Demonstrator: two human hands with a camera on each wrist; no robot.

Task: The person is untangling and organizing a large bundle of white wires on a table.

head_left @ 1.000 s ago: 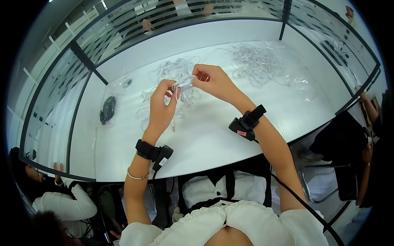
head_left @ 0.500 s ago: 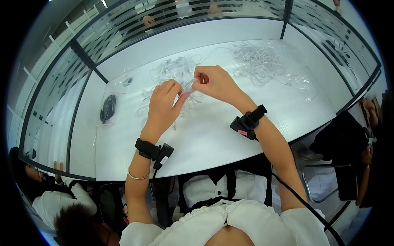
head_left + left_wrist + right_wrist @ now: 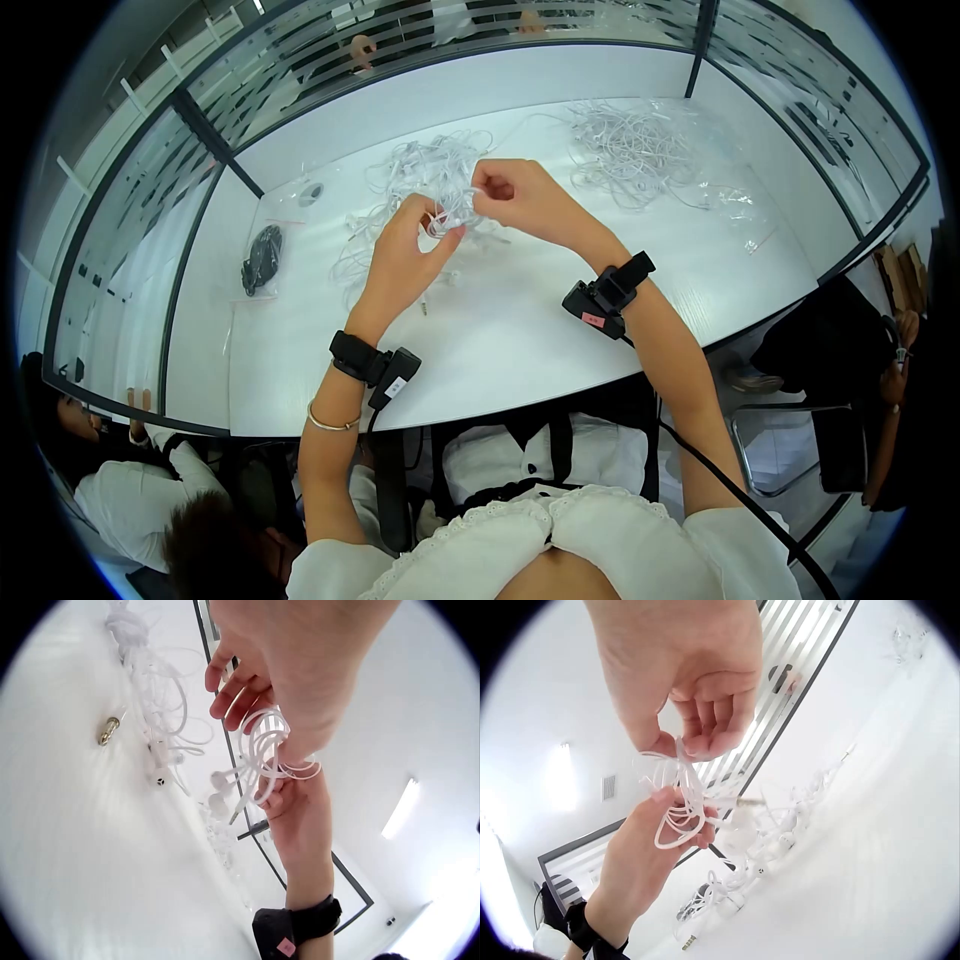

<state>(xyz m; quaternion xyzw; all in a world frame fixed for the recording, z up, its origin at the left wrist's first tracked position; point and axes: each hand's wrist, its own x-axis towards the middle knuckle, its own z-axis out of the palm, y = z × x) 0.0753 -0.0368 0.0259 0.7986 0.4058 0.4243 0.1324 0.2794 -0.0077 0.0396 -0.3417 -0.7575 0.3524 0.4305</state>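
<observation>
Gathering the loops seems the step in hand: over the bench (image 3: 480,350), the right hand (image 3: 528,205) pinches the white earphone cable (image 3: 457,214), thumb to forefinger; the left hand (image 3: 398,262) holds its coil, fingers part-open. Next calls for steady loops (earbuds (image 3: 218,780) dangle), with room towards the front edge

The coiled cable (image 3: 456,210) is now showing more fully between left hand (image 3: 405,262) and right hand (image 3: 530,203); a dark-haired head (image 3: 218,545) is shifting rightward.
</observation>
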